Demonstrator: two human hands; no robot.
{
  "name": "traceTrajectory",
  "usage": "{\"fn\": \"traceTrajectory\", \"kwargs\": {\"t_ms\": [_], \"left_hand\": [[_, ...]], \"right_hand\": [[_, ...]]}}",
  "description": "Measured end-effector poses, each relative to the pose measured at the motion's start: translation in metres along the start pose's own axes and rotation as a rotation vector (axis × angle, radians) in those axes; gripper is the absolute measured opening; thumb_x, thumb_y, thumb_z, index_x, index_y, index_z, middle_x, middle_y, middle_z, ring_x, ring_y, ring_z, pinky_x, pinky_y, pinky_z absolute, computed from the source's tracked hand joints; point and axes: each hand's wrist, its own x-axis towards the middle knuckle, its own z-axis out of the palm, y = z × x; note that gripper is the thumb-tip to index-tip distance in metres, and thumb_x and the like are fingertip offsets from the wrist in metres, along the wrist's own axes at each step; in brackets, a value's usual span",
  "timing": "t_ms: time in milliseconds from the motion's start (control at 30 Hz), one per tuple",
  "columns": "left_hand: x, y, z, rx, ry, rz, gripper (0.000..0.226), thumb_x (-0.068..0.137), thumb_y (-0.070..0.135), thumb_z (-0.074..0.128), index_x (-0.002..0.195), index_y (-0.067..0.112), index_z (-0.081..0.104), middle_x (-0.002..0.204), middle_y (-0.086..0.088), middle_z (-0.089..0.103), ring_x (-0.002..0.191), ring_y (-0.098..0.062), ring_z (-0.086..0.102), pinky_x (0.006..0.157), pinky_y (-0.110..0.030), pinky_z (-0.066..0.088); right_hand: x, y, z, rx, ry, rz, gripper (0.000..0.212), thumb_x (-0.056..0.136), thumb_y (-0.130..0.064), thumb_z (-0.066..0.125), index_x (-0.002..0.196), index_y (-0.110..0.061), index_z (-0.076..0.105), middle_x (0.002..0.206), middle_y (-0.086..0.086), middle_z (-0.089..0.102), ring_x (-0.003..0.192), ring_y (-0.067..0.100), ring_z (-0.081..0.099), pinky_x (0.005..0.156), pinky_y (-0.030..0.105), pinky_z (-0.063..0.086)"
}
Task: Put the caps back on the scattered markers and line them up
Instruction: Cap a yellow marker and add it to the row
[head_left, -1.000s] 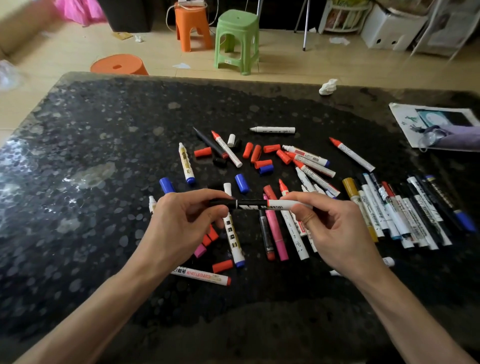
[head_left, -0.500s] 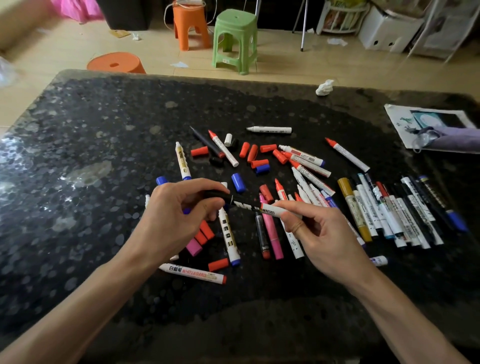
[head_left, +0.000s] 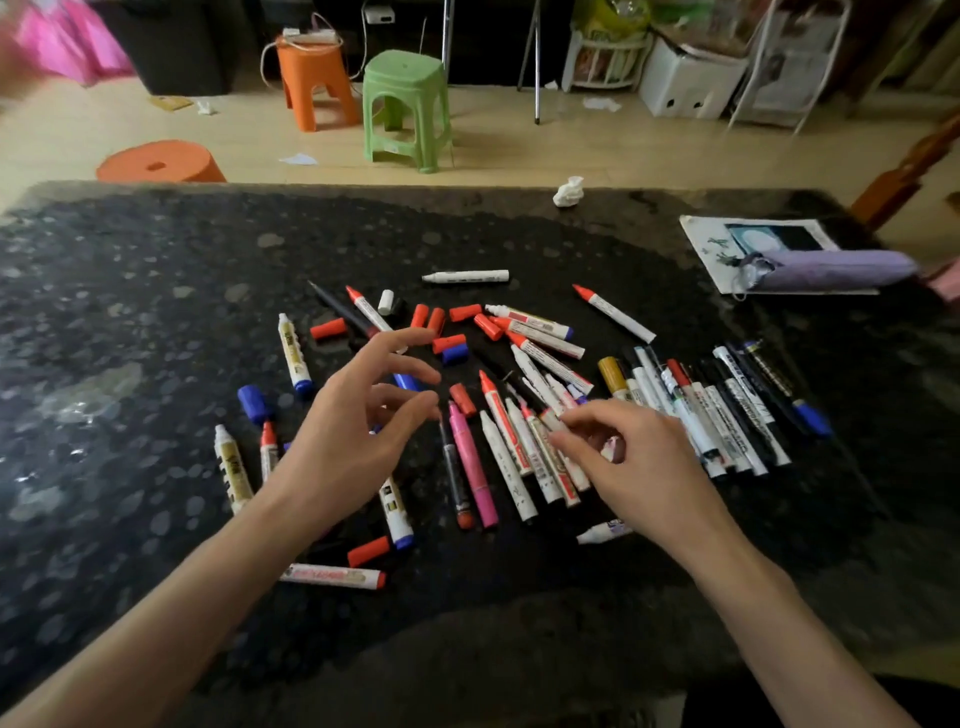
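Learner: Hands first. What has each got?

Coach: The left hand (head_left: 358, 436) holds nothing. Its fingers are spread and loose above the pile in the middle of the table (head_left: 130, 312). The right hand (head_left: 644, 467) is down, with its fingers curled onto the white barrels at the left end of the row (head_left: 727, 415). I cannot tell whether it pinches one or only touches them, because the knuckles hide the tips.

Learner: And where are the markers?

Coach: The row lies side by side toward the table's right edge. The loose ones sit in the middle. A red-tipped marker (head_left: 498, 415) is just left of the right hand, and a pink marker (head_left: 470, 462) lies beside that. The red caps (head_left: 464, 313) cluster beyond the left fingers toward the far edge, and a blue cap (head_left: 252, 402) lies nearer the left edge.

Learner: So how do I do the next one well?

Coach: I'd match colour before lifting anything. One red cap (head_left: 462, 399) lies just beside that red tip, so take that pair. Grip the barrel low in the right hand and the cap in the left. Push straight along the barrel until it seats, not at an angle. Then lay the marker against the row with its ends level.

Learner: What could go wrong?

Coach: Round barrels roll, and a wrist swept across the row would likely knock it askew, so come in from the near edge
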Motion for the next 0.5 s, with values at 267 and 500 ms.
{"fn": "traceTrajectory", "kwargs": {"t_ms": [267, 500], "left_hand": [[0.003, 0.003, 0.006, 0.046, 0.07, -0.082, 0.037, 0.1, 0.001, 0.058, 0.125, 0.028, 0.064, 0.104, 0.007, 0.071, 0.086, -0.011, 0.075, 0.078, -0.059, 0.059], [0.007, 0.004, 0.016, 0.042, 0.079, -0.084, 0.037, 0.099, -0.001, 0.056, 0.117, 0.031, 0.065, 0.102, 0.005, 0.072, 0.082, -0.011, 0.075, 0.076, -0.05, 0.06]], "right_hand": [[0.006, 0.066, -0.03, -0.27, 0.313, 0.363, 0.025, 0.096, -0.026, 0.073, 0.12, -0.021, 0.069, 0.098, -0.004, 0.072, 0.077, 0.005, 0.059, 0.063, 0.019, 0.041], [0.012, 0.085, -0.032, -0.341, 0.326, 0.408, 0.033, 0.092, -0.035, 0.076, 0.123, -0.025, 0.068, 0.111, 0.0, 0.065, 0.09, 0.015, 0.057, 0.067, 0.026, 0.04]]}}
